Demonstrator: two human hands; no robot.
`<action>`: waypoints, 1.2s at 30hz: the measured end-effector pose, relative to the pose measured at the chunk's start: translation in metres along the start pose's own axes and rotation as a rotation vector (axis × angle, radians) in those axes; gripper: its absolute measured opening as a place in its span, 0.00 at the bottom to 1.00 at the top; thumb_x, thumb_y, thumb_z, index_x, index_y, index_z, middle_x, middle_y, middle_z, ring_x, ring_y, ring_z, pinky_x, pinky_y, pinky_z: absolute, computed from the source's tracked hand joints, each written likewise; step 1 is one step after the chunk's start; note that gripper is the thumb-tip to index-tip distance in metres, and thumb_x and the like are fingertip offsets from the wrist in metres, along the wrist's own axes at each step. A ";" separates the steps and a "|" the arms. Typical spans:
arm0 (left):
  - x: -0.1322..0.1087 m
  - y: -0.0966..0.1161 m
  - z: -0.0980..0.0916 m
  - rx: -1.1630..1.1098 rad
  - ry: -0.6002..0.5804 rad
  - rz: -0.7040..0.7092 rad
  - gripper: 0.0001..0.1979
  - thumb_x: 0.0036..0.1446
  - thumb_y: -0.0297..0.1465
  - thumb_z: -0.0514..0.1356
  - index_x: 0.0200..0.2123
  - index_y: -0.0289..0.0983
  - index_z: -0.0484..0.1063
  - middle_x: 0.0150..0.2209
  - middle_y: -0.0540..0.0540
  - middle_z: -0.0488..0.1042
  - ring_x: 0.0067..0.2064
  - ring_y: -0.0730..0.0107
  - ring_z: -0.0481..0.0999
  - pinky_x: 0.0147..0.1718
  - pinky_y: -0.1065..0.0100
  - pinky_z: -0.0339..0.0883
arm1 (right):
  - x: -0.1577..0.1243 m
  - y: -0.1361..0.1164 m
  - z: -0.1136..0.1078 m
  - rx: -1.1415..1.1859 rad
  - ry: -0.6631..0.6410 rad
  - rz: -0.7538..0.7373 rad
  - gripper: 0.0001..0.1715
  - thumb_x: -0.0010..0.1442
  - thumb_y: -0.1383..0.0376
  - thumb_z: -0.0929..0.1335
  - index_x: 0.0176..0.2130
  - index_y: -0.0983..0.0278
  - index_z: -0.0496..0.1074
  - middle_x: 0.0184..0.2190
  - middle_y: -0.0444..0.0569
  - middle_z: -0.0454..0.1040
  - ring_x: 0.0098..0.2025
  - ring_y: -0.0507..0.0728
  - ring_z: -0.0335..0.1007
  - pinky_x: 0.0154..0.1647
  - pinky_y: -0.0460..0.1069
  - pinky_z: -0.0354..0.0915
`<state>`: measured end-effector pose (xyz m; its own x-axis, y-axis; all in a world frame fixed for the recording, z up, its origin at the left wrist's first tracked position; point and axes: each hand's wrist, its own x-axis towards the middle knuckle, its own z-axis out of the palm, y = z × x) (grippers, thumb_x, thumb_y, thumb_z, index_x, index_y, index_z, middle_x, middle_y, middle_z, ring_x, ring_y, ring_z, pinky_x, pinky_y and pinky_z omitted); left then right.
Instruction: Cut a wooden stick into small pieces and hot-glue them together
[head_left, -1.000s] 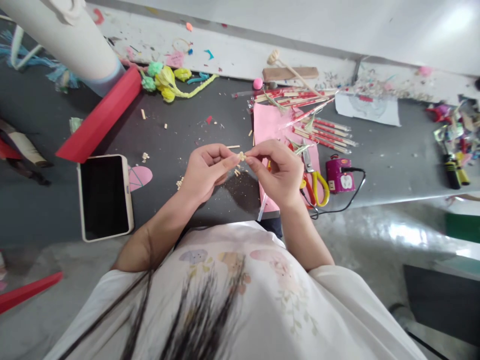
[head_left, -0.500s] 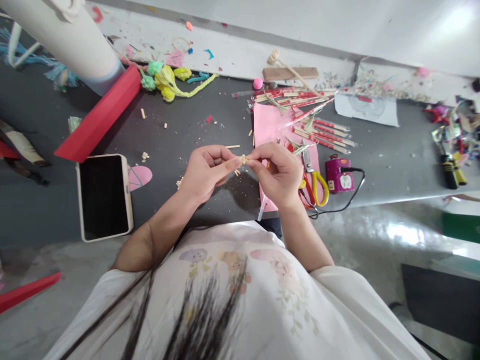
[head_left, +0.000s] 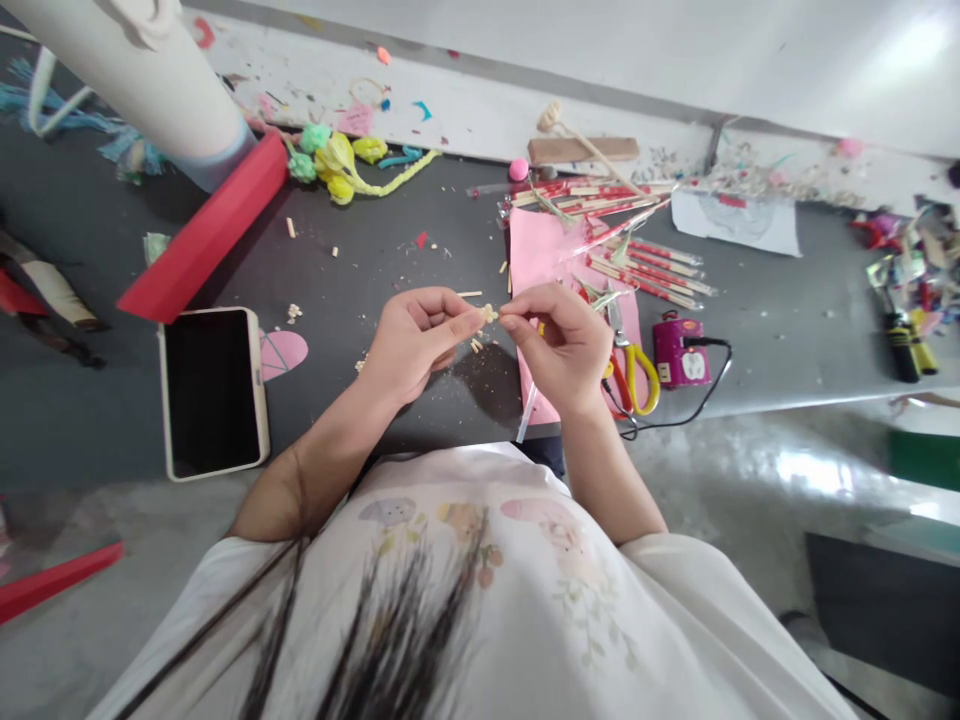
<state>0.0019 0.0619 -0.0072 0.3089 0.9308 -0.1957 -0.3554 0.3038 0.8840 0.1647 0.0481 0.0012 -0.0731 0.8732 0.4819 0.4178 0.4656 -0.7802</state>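
Between thumb and forefinger, my left hand (head_left: 426,335) pinches a small cream-coloured lumpy piece (head_left: 489,313), its kind too small to make out. Just to its right, my right hand (head_left: 561,340) has its thumb and forefinger closed at the tips. Whether these tips touch the piece or hold a tiny bit of their own cannot be seen. Under the hands, short pale wooden stick bits (head_left: 476,346) and crumbs lie on the dark table (head_left: 360,410). Beside my right hand are scissors (head_left: 641,380) with yellow and red handles, partly over a pink sheet (head_left: 529,250).
A phone (head_left: 214,390) lies at the left near a red bar (head_left: 206,230). Red-and-cream sticks in clear wrappers (head_left: 652,265) lie at the back right. A purple box (head_left: 681,350) with a black cable sits right of the scissors. Yellow yarn pieces (head_left: 341,165) lie at the back.
My right fingertips have drawn slightly right, away from the left ones, so more of the cream piece shows. The left hand keeps its pinch. The view has shifted a little.
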 end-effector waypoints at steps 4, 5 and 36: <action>0.000 -0.001 0.000 -0.008 -0.021 -0.021 0.18 0.42 0.41 0.71 0.22 0.37 0.68 0.13 0.60 0.51 0.12 0.87 0.45 0.10 0.74 0.38 | 0.000 0.000 0.001 -0.022 -0.018 -0.032 0.05 0.60 0.64 0.69 0.33 0.63 0.73 0.28 0.44 0.75 0.31 0.51 0.70 0.33 0.49 0.68; 0.000 0.000 0.001 -0.018 -0.019 -0.031 0.17 0.41 0.40 0.71 0.22 0.37 0.68 0.13 0.60 0.51 0.12 0.87 0.45 0.10 0.74 0.38 | 0.000 0.001 0.001 -0.021 -0.022 -0.036 0.05 0.60 0.64 0.69 0.33 0.63 0.73 0.28 0.45 0.75 0.31 0.51 0.70 0.32 0.49 0.68; -0.003 0.003 0.002 0.010 0.003 -0.087 0.17 0.38 0.39 0.72 0.20 0.35 0.69 0.12 0.59 0.55 0.13 0.86 0.49 0.12 0.76 0.41 | -0.001 -0.001 -0.002 -0.075 -0.084 -0.128 0.06 0.59 0.68 0.70 0.39 0.60 0.75 0.33 0.45 0.77 0.34 0.52 0.72 0.34 0.49 0.69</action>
<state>0.0019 0.0596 -0.0027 0.3355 0.9015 -0.2734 -0.3185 0.3817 0.8677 0.1660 0.0464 0.0016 -0.2045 0.8178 0.5380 0.4660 0.5646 -0.6812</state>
